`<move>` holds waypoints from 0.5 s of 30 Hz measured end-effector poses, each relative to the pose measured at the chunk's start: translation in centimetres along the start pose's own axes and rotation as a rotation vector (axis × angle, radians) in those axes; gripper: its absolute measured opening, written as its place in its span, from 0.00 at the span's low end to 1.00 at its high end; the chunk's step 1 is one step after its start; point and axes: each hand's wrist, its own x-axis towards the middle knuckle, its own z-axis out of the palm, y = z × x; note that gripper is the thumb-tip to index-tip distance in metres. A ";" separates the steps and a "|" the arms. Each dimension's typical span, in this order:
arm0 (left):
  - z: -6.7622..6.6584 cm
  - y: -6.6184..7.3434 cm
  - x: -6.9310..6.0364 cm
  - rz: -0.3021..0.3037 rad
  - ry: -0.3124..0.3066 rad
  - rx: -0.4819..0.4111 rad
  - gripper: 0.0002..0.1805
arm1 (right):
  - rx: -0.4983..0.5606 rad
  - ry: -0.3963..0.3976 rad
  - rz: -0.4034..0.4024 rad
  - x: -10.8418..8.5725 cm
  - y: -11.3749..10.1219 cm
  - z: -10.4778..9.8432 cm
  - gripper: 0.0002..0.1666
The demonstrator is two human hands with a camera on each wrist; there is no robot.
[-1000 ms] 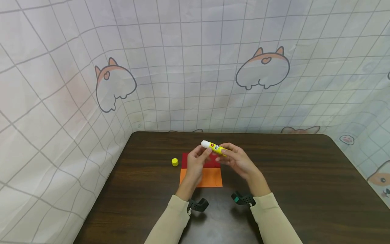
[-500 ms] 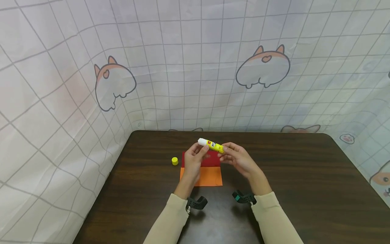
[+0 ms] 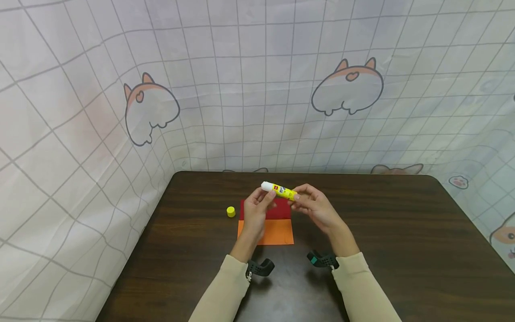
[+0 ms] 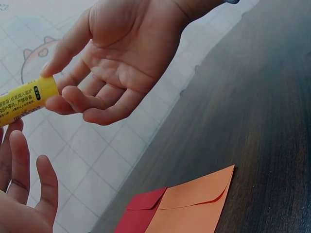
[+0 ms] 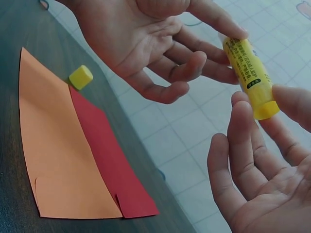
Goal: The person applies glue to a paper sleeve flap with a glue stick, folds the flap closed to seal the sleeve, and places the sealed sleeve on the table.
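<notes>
A yellow glue stick (image 3: 283, 192) with a white end is held above the table, tilted, its white end up to the left. My left hand (image 3: 254, 213) pinches it near the white end between thumb and fingers. At the yellow base end, my right hand (image 3: 318, 211) grips it with thumb and forefinger, the other fingers loosely bent in the left wrist view. Below lie an orange envelope (image 4: 194, 199) and a red envelope (image 5: 116, 155), edge to edge, partly hidden by the left hand in the head view. The yellow cap (image 3: 231, 212) stands left of them.
The dark wooden table (image 3: 402, 232) has its far edge against a white grid-patterned cloth (image 3: 257, 98) printed with corgis. Cloth also hangs along the left and right sides. Both wrists wear black straps (image 3: 261, 267).
The glue stick has shifted slightly left and up with the left hand. The right fingers have moved a little along its base end. Envelopes and cap stay in place.
</notes>
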 end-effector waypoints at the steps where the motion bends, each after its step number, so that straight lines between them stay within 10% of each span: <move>1: 0.0 0.0 0.0 0.001 0.003 -0.001 0.14 | -0.006 0.002 -0.009 0.0 0.0 0.0 0.10; 15: 0.2 0.1 -0.1 -0.024 0.034 0.019 0.15 | -0.093 0.126 -0.087 -0.2 -0.1 0.3 0.15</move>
